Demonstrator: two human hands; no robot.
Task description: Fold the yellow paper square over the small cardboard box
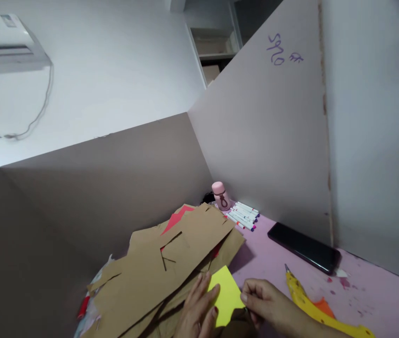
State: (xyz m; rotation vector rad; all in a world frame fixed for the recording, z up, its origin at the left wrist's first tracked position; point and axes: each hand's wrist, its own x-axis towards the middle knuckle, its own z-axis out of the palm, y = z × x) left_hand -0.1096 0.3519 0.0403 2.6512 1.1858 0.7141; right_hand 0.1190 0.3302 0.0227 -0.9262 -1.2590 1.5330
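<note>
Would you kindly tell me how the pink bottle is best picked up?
Probably by the upper body of the pink bottle, from above and the near side: it stands upright, rising over the white pens beside its base, with partitions behind.

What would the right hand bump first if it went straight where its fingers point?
The yellow paper, which the right hand touches; beyond that, likely the left hand, though depth is unclear.
</note>
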